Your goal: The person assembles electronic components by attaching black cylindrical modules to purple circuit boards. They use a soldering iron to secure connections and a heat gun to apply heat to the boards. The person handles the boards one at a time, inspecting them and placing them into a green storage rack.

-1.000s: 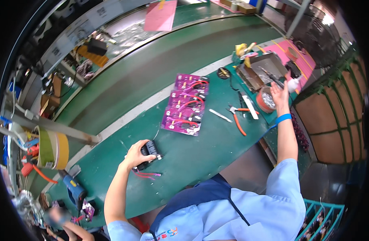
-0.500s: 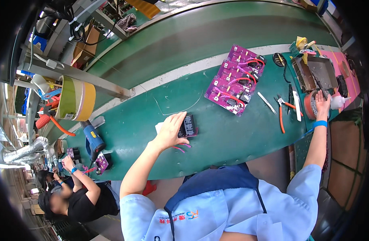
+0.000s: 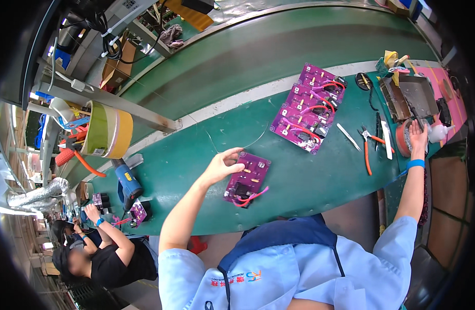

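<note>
My left hand (image 3: 226, 166) pinches the upper edge of a small purple circuit board (image 3: 251, 173), thumb on its face. The board shows its component side, with a black part and red and pink wires (image 3: 252, 197) at its near end. A thin wire (image 3: 259, 138) curves over the table beside my left fingertips; whether they hold it too is unclear. At the far right my right hand (image 3: 418, 135) is open, fingers stretched out beside a reddish round container (image 3: 402, 138) and a dark tool handle (image 3: 416, 114).
Joined purple boards (image 3: 311, 109) lie beyond my left hand. Right of them are white tweezers (image 3: 348, 136), orange-handled cutters (image 3: 366, 150) and a metal tray (image 3: 421, 95). At left stand a blue heat gun (image 3: 126, 181) and a yellow-green tool bin (image 3: 110, 129). A co-worker (image 3: 113, 258) sits at lower left.
My left hand has turned the small board over, from its black blocks to its purple face with wires. My right hand stays by the round container. The view has shifted slightly.
</note>
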Tool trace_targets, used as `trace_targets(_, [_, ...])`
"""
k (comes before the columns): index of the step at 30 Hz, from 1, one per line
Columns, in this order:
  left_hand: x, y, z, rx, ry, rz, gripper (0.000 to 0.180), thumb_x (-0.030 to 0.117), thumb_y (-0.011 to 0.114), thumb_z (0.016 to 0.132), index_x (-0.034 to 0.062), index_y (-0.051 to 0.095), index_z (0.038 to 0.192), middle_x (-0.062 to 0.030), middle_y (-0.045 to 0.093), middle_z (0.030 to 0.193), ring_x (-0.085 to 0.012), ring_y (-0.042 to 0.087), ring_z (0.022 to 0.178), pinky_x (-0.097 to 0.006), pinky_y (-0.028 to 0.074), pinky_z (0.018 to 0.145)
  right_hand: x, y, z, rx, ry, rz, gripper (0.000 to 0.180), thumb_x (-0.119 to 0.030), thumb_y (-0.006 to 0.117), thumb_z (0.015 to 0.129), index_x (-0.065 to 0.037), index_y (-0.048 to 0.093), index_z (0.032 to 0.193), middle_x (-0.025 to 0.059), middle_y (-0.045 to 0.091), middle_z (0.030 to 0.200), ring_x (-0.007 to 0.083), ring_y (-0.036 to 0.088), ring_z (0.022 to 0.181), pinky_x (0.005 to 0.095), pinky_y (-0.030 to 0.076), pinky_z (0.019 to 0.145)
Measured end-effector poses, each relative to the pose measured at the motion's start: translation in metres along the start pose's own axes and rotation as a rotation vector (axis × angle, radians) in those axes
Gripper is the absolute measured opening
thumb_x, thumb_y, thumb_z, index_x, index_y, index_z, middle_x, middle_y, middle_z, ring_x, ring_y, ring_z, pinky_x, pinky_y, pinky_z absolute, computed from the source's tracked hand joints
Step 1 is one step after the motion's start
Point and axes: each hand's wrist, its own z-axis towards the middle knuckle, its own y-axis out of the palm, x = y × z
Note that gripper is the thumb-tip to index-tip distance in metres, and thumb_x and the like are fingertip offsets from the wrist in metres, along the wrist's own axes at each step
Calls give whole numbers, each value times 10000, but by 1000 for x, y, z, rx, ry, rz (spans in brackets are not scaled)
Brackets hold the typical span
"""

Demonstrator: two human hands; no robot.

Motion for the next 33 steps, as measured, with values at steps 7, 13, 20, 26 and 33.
trace_targets(7, [-45, 75, 18, 247, -53, -663, 372, 263, 534, 846, 57, 470, 1149, -28, 586, 951, -89, 580, 794, -235, 494, 590, 1, 10, -22, -23, -40, -11, 374, -322, 405, 892, -24, 457, 1111, 179, 519, 1134, 281, 502, 1072, 381, 420, 898])
trace_targets(13, [-31, 98, 15, 348, -54, -31, 380, 298, 581, 809, 29, 555, 1076, -52, 625, 847, -136, 612, 753, -269, 497, 610, -3, 5, -18, -77, -26, 42, 329, -293, 386, 888, -53, 471, 1097, 240, 471, 1174, 320, 462, 1118, 412, 398, 925])
trace_targets(20, [-21, 44, 44, 642, 97, 331, 267, 260, 606, 777, 24, 612, 900, -108, 621, 826, -210, 593, 742, -337, 459, 671, -9, 0, -7, -62, -167, 0, 296, -303, 532, 845, -66, 492, 1019, 160, 545, 947, 240, 543, 898, 341, 457, 817])
trace_targets(26, [-38, 55, 109, 772, 352, 871, 209, 210, 629, 738, 48, 578, 860, -119, 553, 813, -264, 542, 794, -369, 423, 746, 6, 35, -97, -286, -288, -115, 257, -254, 538, 859, -40, 520, 1000, 28, 502, 674, 113, 474, 618, 257, 427, 596])
trace_targets(33, [-35, 51, 86, 680, 251, 436, 109, 124, 570, 781, 20, 573, 812, -90, 564, 694, -196, 543, 588, -301, 434, 551, 48, 80, -247, -922, -298, -634, 581, -442, 311, 913, 74, 465, 1131, 110, 585, 814, 163, 570, 720, 294, 470, 680])
